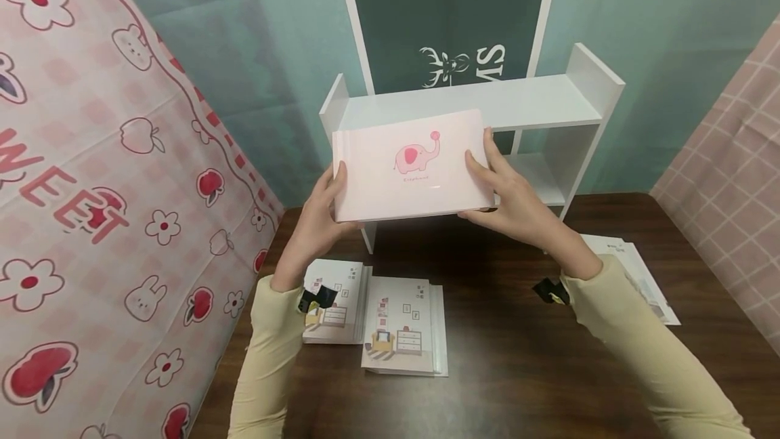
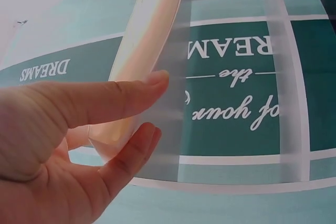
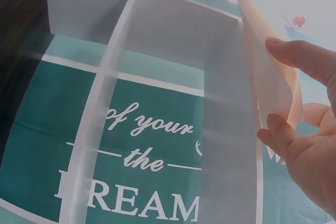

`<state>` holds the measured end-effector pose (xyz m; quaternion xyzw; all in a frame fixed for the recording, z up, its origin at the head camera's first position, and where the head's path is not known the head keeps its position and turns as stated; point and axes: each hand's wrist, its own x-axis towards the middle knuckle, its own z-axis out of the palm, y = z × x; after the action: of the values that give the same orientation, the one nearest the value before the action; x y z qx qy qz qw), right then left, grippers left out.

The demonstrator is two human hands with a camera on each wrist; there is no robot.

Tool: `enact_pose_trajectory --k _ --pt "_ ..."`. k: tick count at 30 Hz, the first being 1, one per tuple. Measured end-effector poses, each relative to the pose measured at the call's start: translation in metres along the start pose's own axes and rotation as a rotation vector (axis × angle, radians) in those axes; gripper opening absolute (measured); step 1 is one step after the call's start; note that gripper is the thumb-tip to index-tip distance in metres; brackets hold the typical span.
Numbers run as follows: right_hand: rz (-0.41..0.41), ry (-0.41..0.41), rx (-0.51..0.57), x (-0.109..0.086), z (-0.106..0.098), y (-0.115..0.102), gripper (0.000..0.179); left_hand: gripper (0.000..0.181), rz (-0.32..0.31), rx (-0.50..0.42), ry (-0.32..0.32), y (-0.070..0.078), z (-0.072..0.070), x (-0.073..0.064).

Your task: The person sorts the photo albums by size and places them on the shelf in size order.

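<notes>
Plainly grips a pale pink, elephant-printed rectangular booklet (image 1: 378, 175) at both ends, raised before a white two-tier shelf (image 1: 536, 103): with the left hand (image 1: 317, 215), thumb on the cover, and with the right hand (image 1: 518, 202), fingers spread around the edge. Shows that printed cover fully only from the head; reveals from each wrist the booklet's curved side, pinched between thumb and fingers. Also displays, from the wrists alone, white "of your" on a dark green panel (image 2: 231, 140). Includes, from the head alone, two adjacent stacks of white furniture-printed booklets (image 1: 399, 317) on a dark brown table (image 1: 500, 371).
</notes>
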<state>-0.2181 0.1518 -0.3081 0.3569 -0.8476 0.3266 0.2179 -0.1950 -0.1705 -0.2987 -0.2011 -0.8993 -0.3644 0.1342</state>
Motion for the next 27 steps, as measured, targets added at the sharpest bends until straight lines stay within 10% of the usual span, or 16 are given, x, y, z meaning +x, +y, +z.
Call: enact_pose_trajectory --k 27 --pt "-0.027 0.180 0.029 -0.0035 -0.0007 0.0043 0.069 0.086 0.014 -0.116 0.125 -0.0076 0.0003 -0.0095"
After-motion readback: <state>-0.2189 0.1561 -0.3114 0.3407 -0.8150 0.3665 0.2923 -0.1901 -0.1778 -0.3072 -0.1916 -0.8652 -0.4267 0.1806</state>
